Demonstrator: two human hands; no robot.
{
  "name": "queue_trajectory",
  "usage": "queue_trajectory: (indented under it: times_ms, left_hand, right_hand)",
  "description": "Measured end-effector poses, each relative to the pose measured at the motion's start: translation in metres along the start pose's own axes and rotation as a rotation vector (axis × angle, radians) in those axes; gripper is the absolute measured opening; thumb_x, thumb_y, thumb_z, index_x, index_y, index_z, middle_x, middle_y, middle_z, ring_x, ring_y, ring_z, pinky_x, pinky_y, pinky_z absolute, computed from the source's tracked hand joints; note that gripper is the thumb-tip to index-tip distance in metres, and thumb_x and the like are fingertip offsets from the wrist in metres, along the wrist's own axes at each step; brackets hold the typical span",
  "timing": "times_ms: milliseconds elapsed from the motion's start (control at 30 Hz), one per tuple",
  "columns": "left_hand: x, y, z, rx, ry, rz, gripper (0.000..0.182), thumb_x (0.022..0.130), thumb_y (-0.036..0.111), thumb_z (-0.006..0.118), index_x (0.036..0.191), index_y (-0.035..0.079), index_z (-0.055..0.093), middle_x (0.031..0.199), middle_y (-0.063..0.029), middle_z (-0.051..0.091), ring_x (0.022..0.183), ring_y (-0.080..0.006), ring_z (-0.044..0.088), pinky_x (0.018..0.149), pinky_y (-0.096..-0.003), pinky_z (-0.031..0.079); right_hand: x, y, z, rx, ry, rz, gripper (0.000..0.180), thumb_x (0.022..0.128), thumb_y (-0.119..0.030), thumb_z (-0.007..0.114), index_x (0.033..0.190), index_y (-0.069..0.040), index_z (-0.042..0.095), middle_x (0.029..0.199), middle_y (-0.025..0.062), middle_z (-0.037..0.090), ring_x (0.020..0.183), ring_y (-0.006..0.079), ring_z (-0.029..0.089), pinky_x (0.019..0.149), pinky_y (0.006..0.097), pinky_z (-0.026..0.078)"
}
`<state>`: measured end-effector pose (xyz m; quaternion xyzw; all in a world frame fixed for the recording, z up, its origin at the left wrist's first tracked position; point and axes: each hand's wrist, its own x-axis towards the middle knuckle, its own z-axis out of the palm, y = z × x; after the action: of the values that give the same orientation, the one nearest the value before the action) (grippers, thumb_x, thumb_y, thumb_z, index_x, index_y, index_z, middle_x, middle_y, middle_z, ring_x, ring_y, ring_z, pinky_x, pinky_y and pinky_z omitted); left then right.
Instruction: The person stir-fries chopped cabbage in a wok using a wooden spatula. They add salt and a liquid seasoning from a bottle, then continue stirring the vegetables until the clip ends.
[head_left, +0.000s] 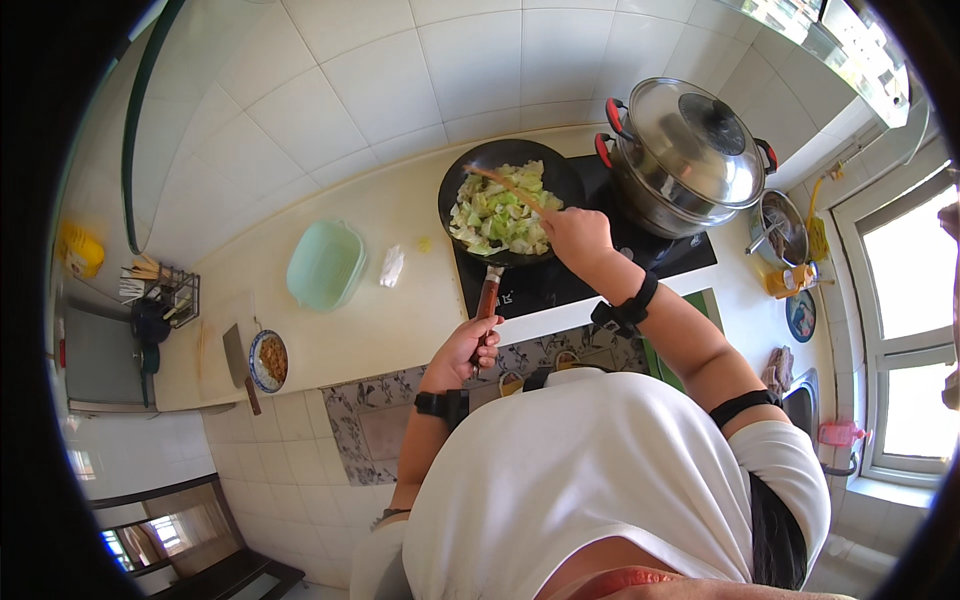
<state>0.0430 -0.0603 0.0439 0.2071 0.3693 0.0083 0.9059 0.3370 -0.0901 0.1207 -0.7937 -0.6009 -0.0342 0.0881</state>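
Note:
A black frying pan (459, 154) sits on the black cooktop (525, 300), holding a heap of chopped cabbage (499, 214). My left hand (465, 346) grips the pan's reddish-brown handle (487, 296). Over the pan's right side, my right hand (581, 240) is closed around a wooden spatula or similar stirring utensil (510, 186). The utensil slants across the cabbage towards the far left rim; its far end is blurred, so I cannot tell its exact shape.
Right of the pan stands a lidded steel steamer pot (675, 187). On the left counter are a mint-green plastic basin (326, 262), a crumpled white wrapper or cloth (391, 266), a cleaver (237, 356), a bowl of brown food (271, 360) and a utensil rack (184, 300). A steel pot (780, 229) stands far right.

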Motion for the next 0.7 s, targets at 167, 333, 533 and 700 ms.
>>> queue_trajectory:
  times_ms: [167,333,533,700]
  left_hand:
    - [-0.002,0.001,0.002,-0.012,0.011,-0.003,0.023,0.11,0.032,0.062,0.123,0.013,0.058,0.075,0.0059,0.048,0.052,-0.0021,0.039,0.047,-0.0202,0.034]
    - [-0.001,-0.001,0.001,-0.033,0.029,-0.017,0.025,0.11,0.033,0.062,0.124,0.013,0.058,0.076,0.0056,0.049,0.053,-0.0024,0.041,0.048,-0.0202,0.035]
    - [0.0,0.0,-0.001,-0.039,0.017,-0.026,0.023,0.11,0.033,0.061,0.124,0.013,0.058,0.076,0.0056,0.049,0.053,-0.0032,0.041,0.047,-0.0207,0.035]
    - [0.001,-0.001,-0.001,-0.021,0.023,-0.012,0.024,0.111,0.033,0.061,0.123,0.013,0.058,0.076,0.0055,0.048,0.053,-0.0034,0.04,0.046,-0.0208,0.035]
  right_hand:
    - [-0.022,0.011,-0.012,0.01,-0.051,-0.178,0.026,0.101,-0.039,0.065,0.121,-0.026,0.076,0.073,0.0068,0.067,0.066,0.0302,0.069,0.058,0.0449,0.052]
    - [-0.034,0.067,-0.054,-0.176,-0.061,-0.483,0.029,0.098,-0.039,0.069,0.126,-0.029,0.075,0.074,0.0031,0.062,0.067,0.0263,0.068,0.059,0.0412,0.051]
    - [-0.032,0.119,-0.134,-0.264,-0.074,-0.526,0.026,0.096,-0.038,0.071,0.119,-0.028,0.079,0.083,0.0029,0.068,0.079,0.0254,0.072,0.067,0.0413,0.054]
    - [-0.034,0.116,-0.202,0.135,-0.15,-0.194,0.02,0.094,-0.032,0.073,0.105,-0.02,0.085,0.088,0.0083,0.077,0.084,0.0316,0.073,0.073,0.0429,0.056]
